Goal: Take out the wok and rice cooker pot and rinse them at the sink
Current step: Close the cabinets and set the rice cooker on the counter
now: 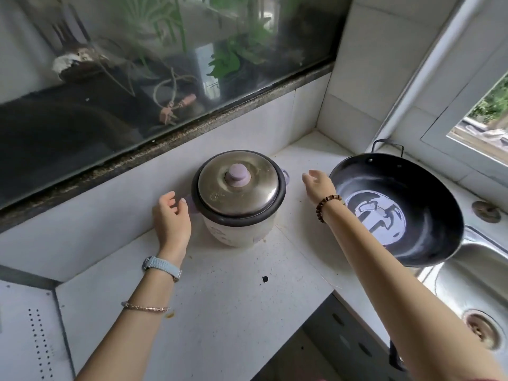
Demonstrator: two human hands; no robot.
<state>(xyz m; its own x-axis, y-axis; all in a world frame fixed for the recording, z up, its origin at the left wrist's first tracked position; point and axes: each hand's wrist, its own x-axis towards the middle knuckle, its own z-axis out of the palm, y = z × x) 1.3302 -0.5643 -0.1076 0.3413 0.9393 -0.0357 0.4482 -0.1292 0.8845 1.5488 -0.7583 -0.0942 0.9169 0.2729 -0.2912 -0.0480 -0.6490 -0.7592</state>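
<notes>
Steel-lidded rice cooker [236,232] on the counter [220,298] looks heavyish and slick (lid [250,198] probably loose). Left hand [171,215] and right hand [317,184] flank it, fingers relaxed, gripping nothing; I'd grab the side handles [286,176].

The rice cooker [236,215] stood on the surface [220,298] near the back wall, its lid [238,188] on top; the left hand [171,218] was just beside its left side; the right hand [319,184] was to its right, between it and the wok [395,207]; the wok sat partly over the sink [467,284], behind the drain [481,329].
</notes>
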